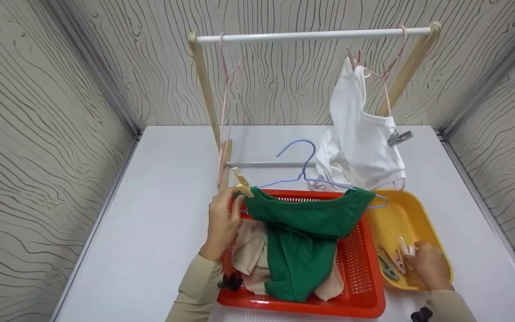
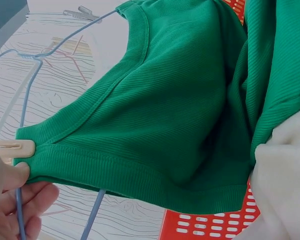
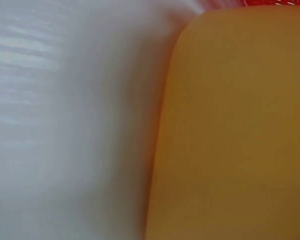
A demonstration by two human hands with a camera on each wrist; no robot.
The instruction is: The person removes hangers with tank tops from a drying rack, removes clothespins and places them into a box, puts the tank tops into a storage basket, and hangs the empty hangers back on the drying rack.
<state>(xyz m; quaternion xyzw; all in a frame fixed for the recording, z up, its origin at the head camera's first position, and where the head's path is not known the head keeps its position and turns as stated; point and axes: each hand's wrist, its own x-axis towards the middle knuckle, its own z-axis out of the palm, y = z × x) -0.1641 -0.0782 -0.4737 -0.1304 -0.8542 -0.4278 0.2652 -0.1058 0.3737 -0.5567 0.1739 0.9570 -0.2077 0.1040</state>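
A green ribbed top [image 1: 306, 214] hangs from a blue wire hanger [image 1: 304, 165], its lower part drooping into the red basket [image 1: 373, 295]. My left hand [image 1: 222, 219] pinches the top's left corner together with the hanger's wire. A cream clothespin [image 2: 15, 148] clips that corner just above my thumb. Over at the right, my right hand [image 1: 429, 264] is down in the yellow basin [image 1: 394, 214], its fingers pinching a white clothespin [image 1: 403, 246]. Several other clothespins [image 1: 389, 270] lie beside those fingers. The right wrist view shows only the basin's side and the tabletop.
Behind the basket stands a wooden rack with a white rail [image 1: 311, 35]. On its right hangs a white garment [image 1: 360, 125] on a pink hanger, with a grey clip [image 1: 399, 138]. A bare pink hanger [image 1: 224, 112] hangs at left. Beige cloth [image 1: 251, 250] lies in the basket.
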